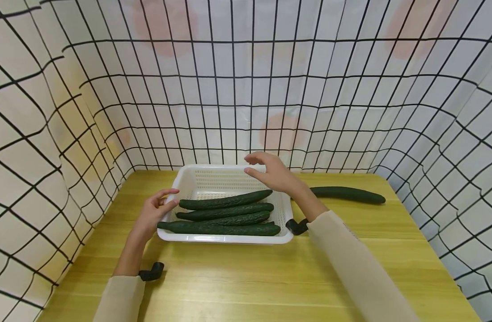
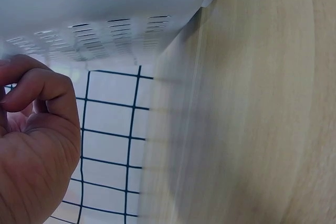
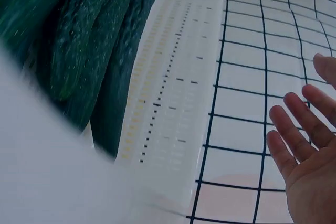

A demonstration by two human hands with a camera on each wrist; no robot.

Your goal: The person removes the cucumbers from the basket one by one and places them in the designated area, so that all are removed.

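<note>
A white plastic basket [image 1: 226,239] holds several dark green cucumbers [image 1: 226,211] lying side by side. My left hand [image 1: 151,212] is at the basket's left rim, its thumb and fingers apart with their tips right at the edge. In the left wrist view, the bent fingers [image 2: 44,85] appear close against the basket wall [image 2: 105,3]. Over the basket's far right corner, my right hand [image 1: 272,172] hovers with thumb and fingers spread and nothing between them. The right wrist view shows its fingers [image 3: 299,124] extended beyond the basket's perforated side [image 3: 173,82].
Another cucumber [image 1: 348,194] lies on the wooden table [image 1: 230,277] to the right of the basket, partly behind my right forearm. A black wire grid [image 1: 252,105] stands along the back and both sides. Black wrist mounts [image 1: 151,272] stick out beside my sleeves.
</note>
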